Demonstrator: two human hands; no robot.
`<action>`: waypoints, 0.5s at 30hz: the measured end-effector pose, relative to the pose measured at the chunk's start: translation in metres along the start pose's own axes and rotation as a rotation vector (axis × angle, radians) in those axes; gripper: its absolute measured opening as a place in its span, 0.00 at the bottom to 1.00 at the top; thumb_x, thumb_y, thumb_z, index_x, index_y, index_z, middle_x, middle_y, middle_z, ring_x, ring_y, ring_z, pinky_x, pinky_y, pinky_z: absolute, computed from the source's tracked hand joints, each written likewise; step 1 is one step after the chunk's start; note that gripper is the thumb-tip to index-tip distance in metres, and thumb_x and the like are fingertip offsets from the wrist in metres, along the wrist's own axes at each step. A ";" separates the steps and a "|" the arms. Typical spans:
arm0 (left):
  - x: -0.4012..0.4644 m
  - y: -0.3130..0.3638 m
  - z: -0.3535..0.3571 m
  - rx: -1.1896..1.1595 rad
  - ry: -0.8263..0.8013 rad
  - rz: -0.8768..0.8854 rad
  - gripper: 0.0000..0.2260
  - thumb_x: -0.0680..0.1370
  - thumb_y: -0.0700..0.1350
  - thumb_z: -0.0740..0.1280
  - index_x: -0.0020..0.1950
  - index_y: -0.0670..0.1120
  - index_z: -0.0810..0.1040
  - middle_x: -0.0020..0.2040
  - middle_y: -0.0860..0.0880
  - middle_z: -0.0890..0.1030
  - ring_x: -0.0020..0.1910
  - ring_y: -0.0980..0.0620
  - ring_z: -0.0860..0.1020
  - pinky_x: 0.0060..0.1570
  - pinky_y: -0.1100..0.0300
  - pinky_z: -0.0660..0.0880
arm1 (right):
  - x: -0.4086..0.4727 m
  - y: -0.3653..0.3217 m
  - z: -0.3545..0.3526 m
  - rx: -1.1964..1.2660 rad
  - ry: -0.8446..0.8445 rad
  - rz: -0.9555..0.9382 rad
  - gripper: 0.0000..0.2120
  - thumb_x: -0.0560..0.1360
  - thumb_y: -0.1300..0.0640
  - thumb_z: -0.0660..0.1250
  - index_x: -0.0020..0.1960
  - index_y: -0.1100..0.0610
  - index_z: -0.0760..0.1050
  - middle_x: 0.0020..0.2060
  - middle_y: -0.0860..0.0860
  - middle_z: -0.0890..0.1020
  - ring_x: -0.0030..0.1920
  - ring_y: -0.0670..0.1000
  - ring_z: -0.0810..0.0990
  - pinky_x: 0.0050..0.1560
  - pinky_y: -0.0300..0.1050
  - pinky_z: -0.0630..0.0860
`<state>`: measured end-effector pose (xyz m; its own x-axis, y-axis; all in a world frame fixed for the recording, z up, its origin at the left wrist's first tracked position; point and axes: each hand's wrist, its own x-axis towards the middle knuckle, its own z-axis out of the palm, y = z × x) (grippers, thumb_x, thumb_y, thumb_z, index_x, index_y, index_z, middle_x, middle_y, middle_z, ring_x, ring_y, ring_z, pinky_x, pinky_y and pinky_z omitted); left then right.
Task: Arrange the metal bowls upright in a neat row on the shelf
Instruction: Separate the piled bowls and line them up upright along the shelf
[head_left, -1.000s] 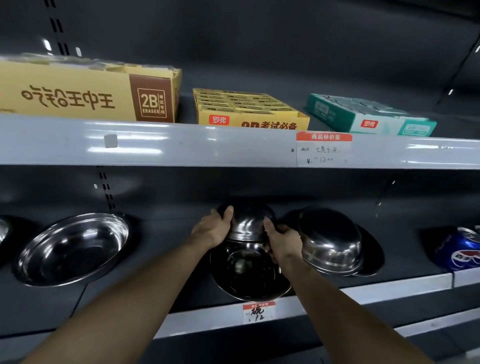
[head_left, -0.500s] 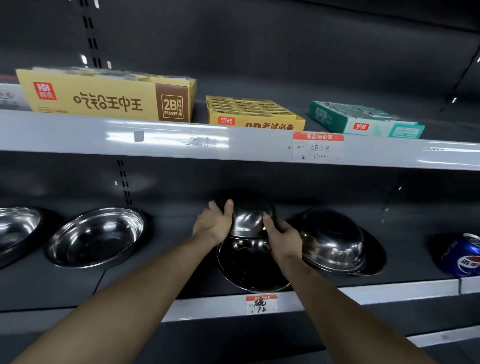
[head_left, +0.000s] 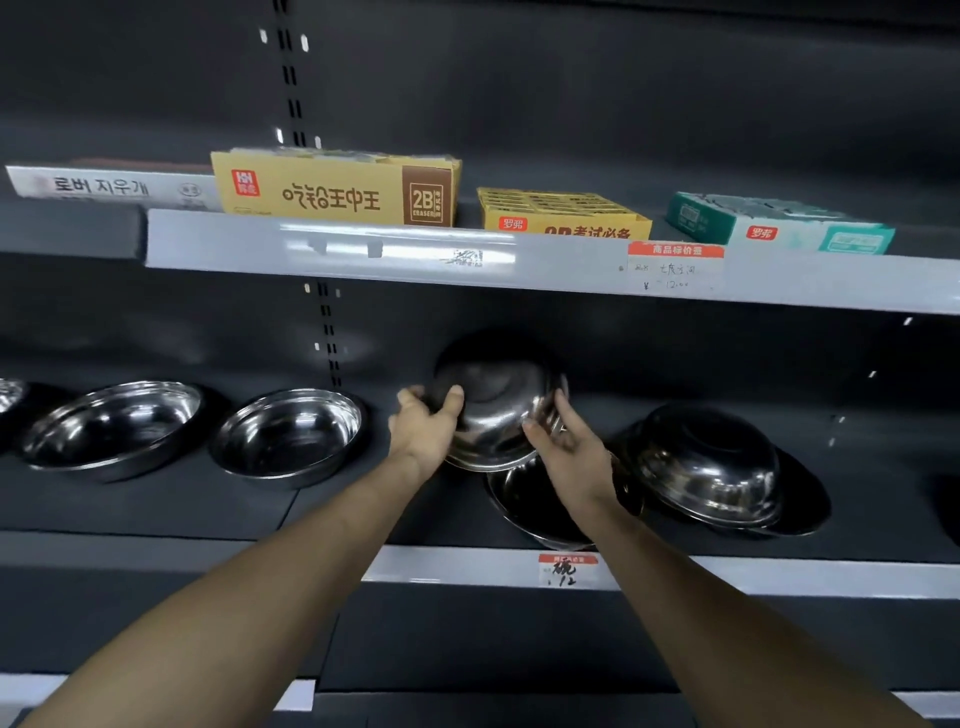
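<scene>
Lifted since half a second ago: the inverted bowl (head_left: 498, 410) now hangs clear above the bowl beneath it (head_left: 530, 512), where earlier it sat nested on top. Left hand (head_left: 426, 428) grips its left flank, thumb curled over the dome, fingers wrapped round the far side. Right hand (head_left: 569, 447) holds the right rim with fingers fairly straight along the wall, thumb toward the viewer (grip looks lighter on this side).

Landmark: the price tag (head_left: 567, 570) on the lower shelf edge (head_left: 467, 566). Directly above the tag lies the lower bowl, open side tipped toward the viewer, partly hidden by the right forearm. Above that, the held bowl, bottom up. Right of the tag, another upside-down bowl (head_left: 709, 465) rests on a wider bowl's rim. Left of the tag, two upright bowls side by side: the nearer (head_left: 291, 436), the farther (head_left: 111, 428); a sliver of one more at the frame edge.

High above the tag, the upper shelf carries a yellow eraser box (head_left: 332, 189), a smaller yellow box (head_left: 561, 215), and a green box (head_left: 779, 223).
</scene>
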<state>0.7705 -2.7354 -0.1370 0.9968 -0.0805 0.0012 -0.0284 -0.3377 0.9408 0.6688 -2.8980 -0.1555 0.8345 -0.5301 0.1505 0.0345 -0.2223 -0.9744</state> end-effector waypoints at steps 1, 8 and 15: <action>0.000 -0.003 -0.005 -0.057 -0.005 0.038 0.30 0.76 0.60 0.68 0.71 0.47 0.64 0.60 0.50 0.75 0.69 0.47 0.71 0.71 0.54 0.66 | -0.002 -0.001 0.004 0.000 0.001 -0.015 0.32 0.73 0.48 0.73 0.75 0.44 0.67 0.30 0.44 0.78 0.37 0.42 0.79 0.53 0.39 0.74; -0.010 -0.008 -0.039 -0.333 -0.103 0.126 0.41 0.77 0.54 0.70 0.82 0.49 0.48 0.66 0.61 0.69 0.63 0.66 0.67 0.62 0.70 0.61 | -0.017 -0.021 0.035 0.075 0.145 0.004 0.21 0.78 0.45 0.59 0.71 0.41 0.71 0.57 0.42 0.82 0.59 0.46 0.78 0.67 0.45 0.69; -0.021 -0.007 -0.061 -0.377 -0.164 0.067 0.34 0.77 0.69 0.57 0.78 0.52 0.63 0.66 0.64 0.72 0.65 0.67 0.69 0.63 0.69 0.57 | -0.042 -0.047 0.050 0.291 0.245 0.264 0.42 0.69 0.25 0.51 0.75 0.48 0.68 0.72 0.48 0.73 0.72 0.53 0.70 0.76 0.57 0.62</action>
<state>0.7541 -2.6742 -0.1226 0.9675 -0.2496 0.0418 -0.0332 0.0384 0.9987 0.6593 -2.8247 -0.1243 0.6823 -0.7231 -0.1079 0.0202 0.1662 -0.9859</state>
